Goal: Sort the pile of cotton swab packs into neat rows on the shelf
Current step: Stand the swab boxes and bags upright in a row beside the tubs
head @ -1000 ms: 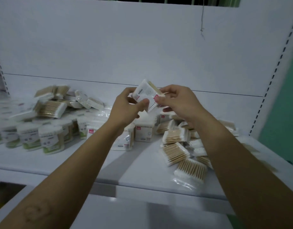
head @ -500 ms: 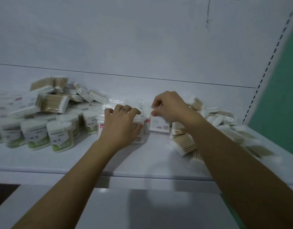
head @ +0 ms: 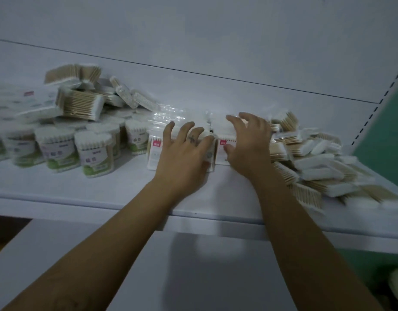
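Note:
On the white shelf (head: 85, 189), upright flat cotton swab packs with red labels (head: 153, 151) stand in a row at the middle. My left hand (head: 184, 153) lies with spread fingers over the front and top of these packs. My right hand (head: 247, 142) rests with spread fingers on the neighbouring upright pack (head: 225, 144), thumb at its front. To the right lies a loose pile of flat swab packs (head: 317, 167), partly blurred.
Round swab tubs with green labels (head: 97, 153) stand in rows at the left, with more flat packs (head: 81, 104) heaped on and behind them. The shelf's back wall is close behind. A perforated upright (head: 377, 104) and a green wall are at the right.
One second ago both hands held one pack in the air. It has come down into the row, and both hands now lie flat against the upright packs.

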Available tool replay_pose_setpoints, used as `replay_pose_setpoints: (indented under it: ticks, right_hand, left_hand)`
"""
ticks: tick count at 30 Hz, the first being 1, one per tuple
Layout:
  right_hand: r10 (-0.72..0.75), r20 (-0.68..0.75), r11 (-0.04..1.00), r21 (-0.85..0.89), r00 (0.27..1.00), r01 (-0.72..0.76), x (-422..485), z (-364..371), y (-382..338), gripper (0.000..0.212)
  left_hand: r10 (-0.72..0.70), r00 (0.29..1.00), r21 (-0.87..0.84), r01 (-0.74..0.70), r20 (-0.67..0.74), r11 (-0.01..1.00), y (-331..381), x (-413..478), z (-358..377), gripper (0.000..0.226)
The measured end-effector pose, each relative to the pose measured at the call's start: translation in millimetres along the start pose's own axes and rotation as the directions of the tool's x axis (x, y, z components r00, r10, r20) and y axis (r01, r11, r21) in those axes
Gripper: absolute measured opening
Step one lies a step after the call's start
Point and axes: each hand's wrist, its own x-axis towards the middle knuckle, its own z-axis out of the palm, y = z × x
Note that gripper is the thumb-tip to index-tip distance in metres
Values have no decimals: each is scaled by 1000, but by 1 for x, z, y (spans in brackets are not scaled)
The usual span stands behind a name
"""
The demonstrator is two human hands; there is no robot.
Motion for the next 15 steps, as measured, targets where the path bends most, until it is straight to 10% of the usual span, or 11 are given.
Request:
replay_pose_setpoints:
  ticks: [3, 15]
  right_hand:
    - [3, -120, 1000, 12, 993, -1, -6, 0, 4, 56]
    - [38, 125, 990, 130, 991, -54, 2, -30, 9, 52]
  left_hand:
    - [9, 1000, -9, -9, 3, 1000, 0, 0, 0, 61]
    - [7, 1000, -74, -8, -23, 997, 13, 13, -9, 39]
